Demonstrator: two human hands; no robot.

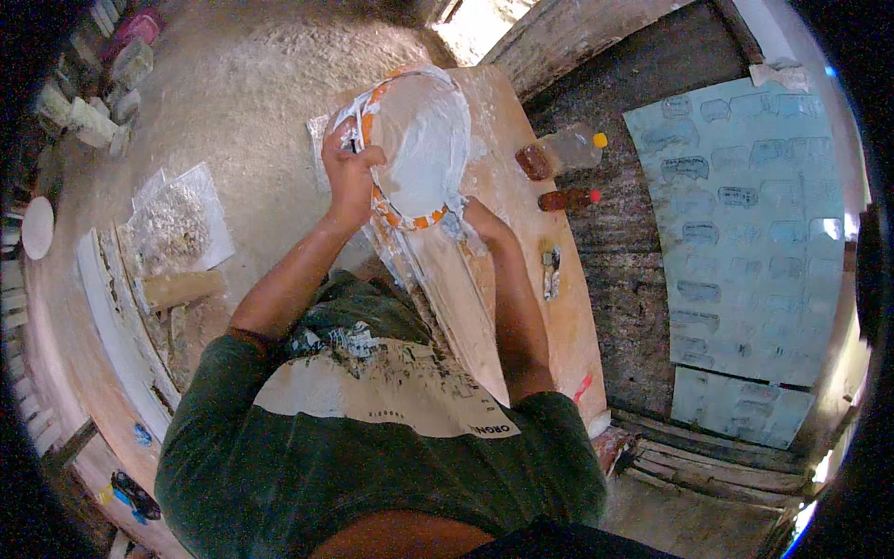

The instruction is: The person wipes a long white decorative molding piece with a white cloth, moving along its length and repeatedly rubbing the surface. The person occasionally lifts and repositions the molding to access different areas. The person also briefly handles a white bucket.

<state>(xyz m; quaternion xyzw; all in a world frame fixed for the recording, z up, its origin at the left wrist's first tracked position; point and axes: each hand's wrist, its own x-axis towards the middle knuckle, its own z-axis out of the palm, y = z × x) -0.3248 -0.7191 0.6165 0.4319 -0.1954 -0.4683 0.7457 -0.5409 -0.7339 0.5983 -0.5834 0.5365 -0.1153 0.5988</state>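
A round, orange-rimmed vessel (424, 140), smeared with a white plaster-like paste, is tilted over the far end of a wooden table (559, 317). Its inside looks pale and coated. My left hand (352, 177) is closed on the left side of the rim, the thumb lying over the edge. A small dark piece shows by its fingers, too small to name. At the lower right of the rim, my right hand (486, 224) grips the edge, its fingertips partly hidden. Beside it is a bluish-white smeared patch (453, 224), which I cannot make out.
Two bottles lie to the right, a clear one with a yellow cap (568, 151) and a brown one with a red cap (566, 199). A small lighter-like item (551, 272) rests nearby. Light blue sheets (736, 224) cover the right wall. A powder-covered white sheet (182, 219) lies left.
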